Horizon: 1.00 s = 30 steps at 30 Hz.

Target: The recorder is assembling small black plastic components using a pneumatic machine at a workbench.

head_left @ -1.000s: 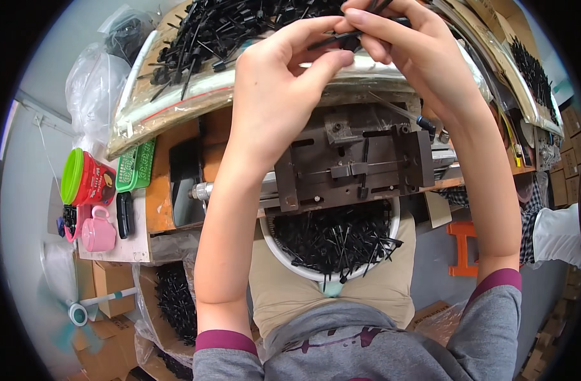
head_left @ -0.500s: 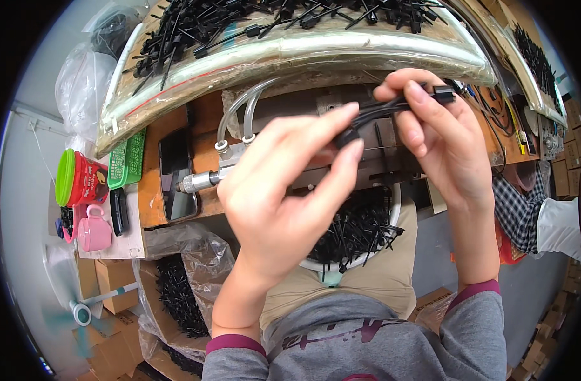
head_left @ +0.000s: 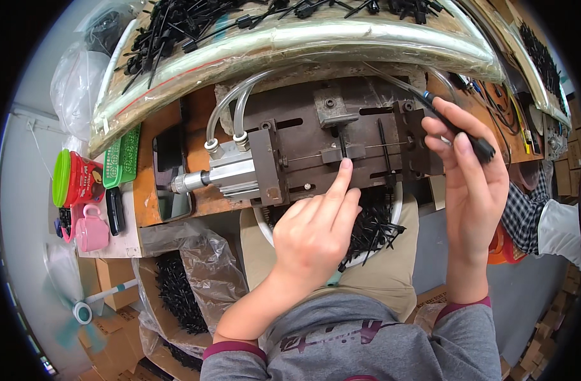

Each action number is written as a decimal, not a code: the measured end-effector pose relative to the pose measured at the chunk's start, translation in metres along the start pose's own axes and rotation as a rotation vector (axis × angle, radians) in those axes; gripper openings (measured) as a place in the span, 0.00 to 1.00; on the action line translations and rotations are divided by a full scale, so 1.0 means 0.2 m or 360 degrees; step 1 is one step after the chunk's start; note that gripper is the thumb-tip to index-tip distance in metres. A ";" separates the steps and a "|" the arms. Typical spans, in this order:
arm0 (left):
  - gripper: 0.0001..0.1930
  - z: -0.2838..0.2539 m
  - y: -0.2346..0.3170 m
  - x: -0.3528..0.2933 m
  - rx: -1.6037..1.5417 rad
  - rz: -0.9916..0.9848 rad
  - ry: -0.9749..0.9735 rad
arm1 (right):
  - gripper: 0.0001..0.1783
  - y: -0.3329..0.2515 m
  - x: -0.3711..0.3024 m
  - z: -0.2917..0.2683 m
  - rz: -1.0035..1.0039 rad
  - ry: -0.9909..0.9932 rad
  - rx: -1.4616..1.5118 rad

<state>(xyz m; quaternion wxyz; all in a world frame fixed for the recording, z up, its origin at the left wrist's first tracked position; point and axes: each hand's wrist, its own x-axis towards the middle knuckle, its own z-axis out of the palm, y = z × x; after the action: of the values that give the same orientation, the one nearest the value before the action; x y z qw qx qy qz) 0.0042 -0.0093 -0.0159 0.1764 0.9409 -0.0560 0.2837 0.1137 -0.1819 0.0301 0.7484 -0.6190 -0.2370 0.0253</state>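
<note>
A small pneumatic press fixture (head_left: pixel 303 136) stands on the bench, with a silver cylinder (head_left: pixel 233 178) at its left and a thin wire across its middle. In its centre block sits a slim black plastic part (head_left: pixel 342 141). My left hand (head_left: pixel 316 238) reaches in with its index finger stretched out, the fingertip at the near end of that part; its other fingers are looser. Off to the right, my right hand (head_left: pixel 474 171) grips a black stemmed plastic part (head_left: pixel 452 122) with a ribbed head and a bluish spot near its tip, tilted above the fixture's right end.
Heaps of black stemmed parts fill a plastic-lined tray (head_left: pixel 284 41) beyond the fixture and a round basin (head_left: pixel 395 222) on my lap. A phone (head_left: pixel 169 171), green basket (head_left: pixel 121 155) and pink cup (head_left: pixel 91 230) stand left. A co-worker's checked sleeve (head_left: pixel 525 209) shows at right.
My hands have parted. The left moved down to the fixture with its index finger out; the right drew right, holding a black part. A part now sits in the centre block.
</note>
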 end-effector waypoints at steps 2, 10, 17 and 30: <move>0.15 0.01 0.00 0.02 0.0112 0.0024 -0.0015 | 0.19 -0.01 -0.04 0.03 -0.0088 0.0021 -0.0062; 0.17 -0.03 0.02 0.06 0.0094 -0.0015 -0.0089 | 0.20 0.03 -0.16 0.09 -0.0201 -0.0016 -0.0231; 0.25 -0.07 0.11 0.05 -0.0611 0.0049 0.0290 | 0.19 0.05 -0.28 0.20 -0.0208 -0.0250 -0.0408; 0.21 -0.07 0.09 0.01 -0.0787 -0.0048 0.0253 | 0.16 0.08 -0.28 0.16 -0.0311 -0.0136 -0.0616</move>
<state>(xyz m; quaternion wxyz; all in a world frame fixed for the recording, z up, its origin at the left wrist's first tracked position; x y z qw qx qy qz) -0.0058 -0.0213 0.0010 0.4091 0.8446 -0.0957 0.3318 0.0558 -0.1684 0.0006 0.6039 -0.7235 -0.3277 -0.0673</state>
